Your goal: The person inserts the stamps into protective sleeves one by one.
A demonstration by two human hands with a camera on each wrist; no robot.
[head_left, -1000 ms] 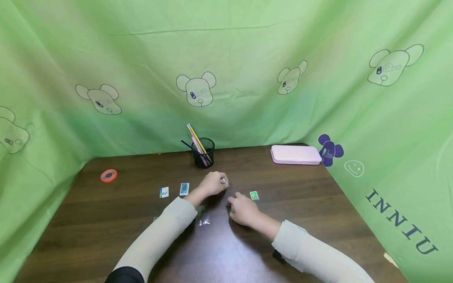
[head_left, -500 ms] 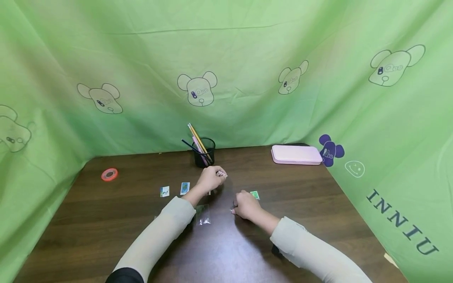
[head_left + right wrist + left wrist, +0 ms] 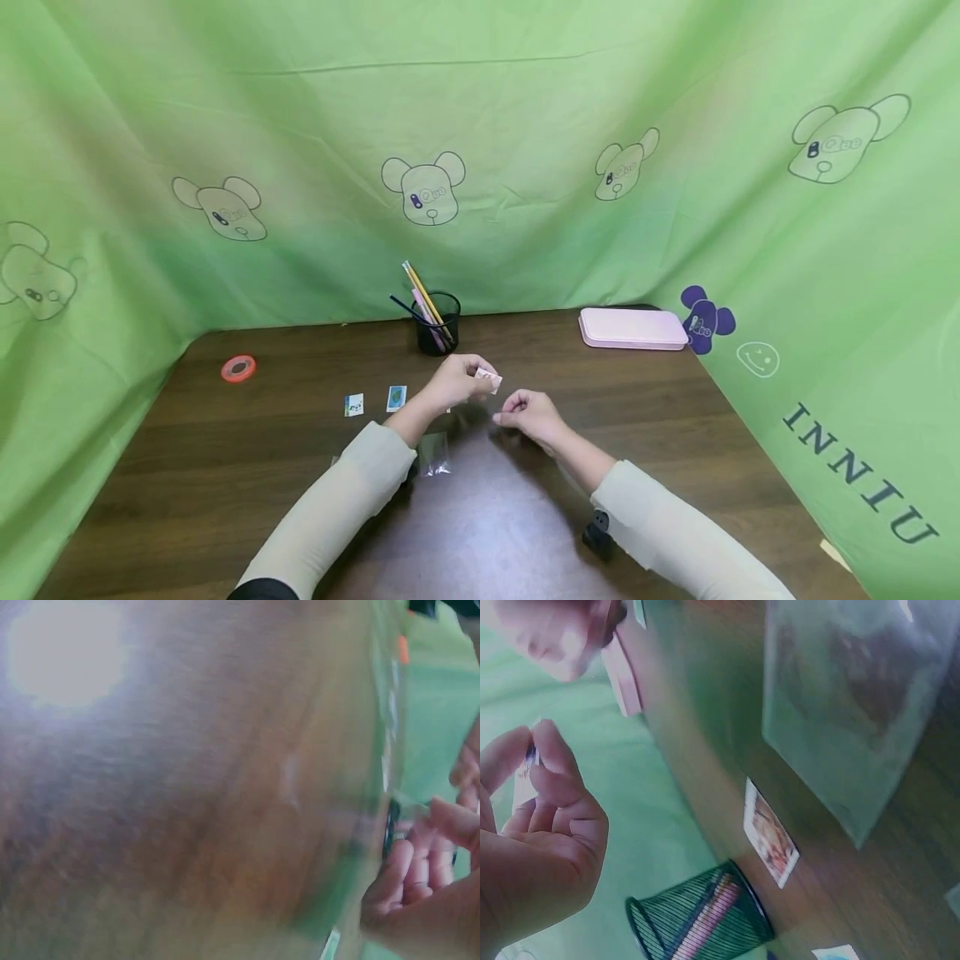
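Above the middle of the table, my left hand pinches a small pinkish-white picture card between thumb and forefinger. The left wrist view shows that card edge-on. My right hand is close by on the right, thumb and forefinger drawn together. A thin see-through piece seems to sit at those fingertips, though blur hides its outline. Two small picture cards lie left of my left forearm. Another picture card lies near it, mostly hidden in the head view. A clear plastic bag lies beside my left wrist.
At the back stands a black mesh cup with several pencils and pens. A pink pencil case lies at the back right, a red ring-shaped thing at the left. A green curtain hangs along the table's back edge.
My left hand has turned, so the pinkish card shows more, and has shifted slightly right. My right hand has moved up and right, now covering the small green card on the table.
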